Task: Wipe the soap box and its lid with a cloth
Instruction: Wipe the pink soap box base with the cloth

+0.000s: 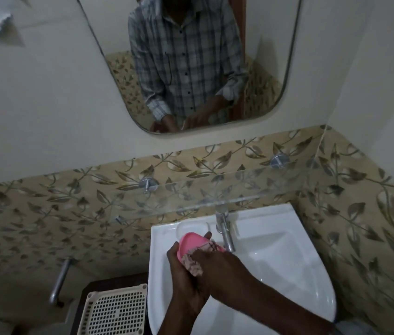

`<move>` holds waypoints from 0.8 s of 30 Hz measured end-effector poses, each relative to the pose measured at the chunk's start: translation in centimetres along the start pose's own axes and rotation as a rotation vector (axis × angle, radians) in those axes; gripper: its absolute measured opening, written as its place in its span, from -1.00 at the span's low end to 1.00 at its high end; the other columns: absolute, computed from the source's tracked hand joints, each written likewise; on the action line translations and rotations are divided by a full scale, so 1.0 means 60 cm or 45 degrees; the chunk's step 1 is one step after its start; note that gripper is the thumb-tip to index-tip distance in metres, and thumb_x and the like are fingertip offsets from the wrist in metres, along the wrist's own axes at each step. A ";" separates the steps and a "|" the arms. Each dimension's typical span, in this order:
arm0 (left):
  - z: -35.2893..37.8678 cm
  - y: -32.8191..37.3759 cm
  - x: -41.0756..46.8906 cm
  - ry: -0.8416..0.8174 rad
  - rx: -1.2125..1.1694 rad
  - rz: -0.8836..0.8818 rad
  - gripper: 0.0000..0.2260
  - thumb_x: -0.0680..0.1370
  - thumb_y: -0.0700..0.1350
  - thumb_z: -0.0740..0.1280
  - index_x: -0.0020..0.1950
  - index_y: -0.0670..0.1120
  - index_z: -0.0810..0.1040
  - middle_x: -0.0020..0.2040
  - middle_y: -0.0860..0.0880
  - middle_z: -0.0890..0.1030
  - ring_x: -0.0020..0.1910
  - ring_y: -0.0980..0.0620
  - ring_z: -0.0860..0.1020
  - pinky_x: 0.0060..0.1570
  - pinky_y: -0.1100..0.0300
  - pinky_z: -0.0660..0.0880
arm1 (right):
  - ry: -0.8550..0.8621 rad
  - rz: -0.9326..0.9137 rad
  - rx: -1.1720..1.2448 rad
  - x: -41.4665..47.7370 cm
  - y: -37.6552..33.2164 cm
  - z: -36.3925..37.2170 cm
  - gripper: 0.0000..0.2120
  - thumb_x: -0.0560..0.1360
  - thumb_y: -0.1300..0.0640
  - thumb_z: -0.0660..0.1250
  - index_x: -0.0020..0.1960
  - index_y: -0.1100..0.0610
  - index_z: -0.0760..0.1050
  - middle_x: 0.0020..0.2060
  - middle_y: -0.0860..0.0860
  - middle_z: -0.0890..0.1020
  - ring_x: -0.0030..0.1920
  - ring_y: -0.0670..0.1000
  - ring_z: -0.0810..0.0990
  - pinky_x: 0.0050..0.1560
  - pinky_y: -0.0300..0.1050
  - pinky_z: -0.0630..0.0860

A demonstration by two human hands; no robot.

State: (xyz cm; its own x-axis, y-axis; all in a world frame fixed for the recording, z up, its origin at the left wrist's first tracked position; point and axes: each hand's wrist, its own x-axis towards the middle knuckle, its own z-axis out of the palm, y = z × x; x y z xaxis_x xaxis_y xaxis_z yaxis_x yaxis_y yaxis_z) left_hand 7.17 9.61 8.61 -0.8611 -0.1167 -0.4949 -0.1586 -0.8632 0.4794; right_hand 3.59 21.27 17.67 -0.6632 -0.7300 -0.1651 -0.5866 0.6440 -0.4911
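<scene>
My left grip [179, 259] holds the pink soap box [187, 244], my right grip [211, 262] presses the cloth [194, 263] into it; wiping underway, no separate lid visible.

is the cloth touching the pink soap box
Touching: the head view shows the cloth pressed by the right hand against the pink soap box.
</scene>
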 end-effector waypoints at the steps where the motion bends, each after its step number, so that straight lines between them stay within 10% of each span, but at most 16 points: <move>1: -0.001 -0.001 -0.001 0.016 0.000 0.056 -0.24 0.35 0.29 0.34 0.38 -0.19 0.55 0.26 -0.33 0.54 0.17 -0.27 0.57 0.33 -0.14 0.42 | -0.019 0.015 0.138 0.002 0.006 -0.012 -0.77 0.57 0.10 0.21 0.13 0.08 0.59 0.08 0.04 0.67 0.06 0.06 0.64 -0.06 -0.25 0.44; 6: -0.005 0.038 0.009 -0.059 0.003 0.203 -0.25 0.27 0.27 0.43 0.35 -0.13 0.58 0.11 -0.28 0.58 0.00 -0.24 0.60 0.05 -0.18 0.51 | 0.485 0.495 0.650 0.025 0.042 -0.033 -0.89 0.47 0.17 0.34 -0.11 0.19 0.61 -0.20 0.09 0.71 -0.22 0.00 0.67 -0.35 -0.25 0.50; 14: 0.006 0.016 0.022 0.057 0.302 0.178 -0.32 0.48 0.32 0.20 0.40 -0.12 0.54 0.02 -0.23 0.63 -0.04 -0.16 0.63 0.02 0.00 0.59 | 0.509 0.204 0.635 0.030 -0.024 0.067 -0.58 0.51 0.21 0.30 0.34 -0.02 0.52 0.24 -0.05 0.62 0.26 -0.04 0.55 0.28 -0.39 0.34; 19: -0.016 0.075 0.026 0.063 0.037 0.037 -0.25 0.43 0.32 0.28 0.45 -0.18 0.45 0.21 -0.34 0.46 0.12 -0.33 0.50 0.18 -0.25 0.45 | 0.272 0.154 1.177 0.000 0.087 0.028 -0.73 0.42 0.29 0.43 0.05 0.03 0.69 -0.18 0.00 0.75 -0.22 0.08 0.71 -0.22 -0.12 0.58; 24: -0.029 0.103 0.021 -0.136 -0.221 -0.201 -0.29 0.44 0.33 0.29 0.40 -0.14 0.45 0.33 -0.48 0.36 0.25 -0.52 0.41 0.34 -0.42 0.30 | 0.493 0.623 1.845 -0.034 0.190 0.036 -0.72 0.39 0.34 0.43 0.10 0.23 0.66 -0.06 0.32 0.70 -0.18 0.29 0.70 -0.30 0.00 0.62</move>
State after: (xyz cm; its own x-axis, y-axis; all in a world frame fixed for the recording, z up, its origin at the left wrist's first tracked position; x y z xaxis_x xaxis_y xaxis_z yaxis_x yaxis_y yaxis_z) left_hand 5.92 3.29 9.70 -0.8800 0.0707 -0.4697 -0.2176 -0.9390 0.2663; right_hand -0.73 29.60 10.57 -0.8546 -0.2789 -0.4381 0.4861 -0.1327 -0.8638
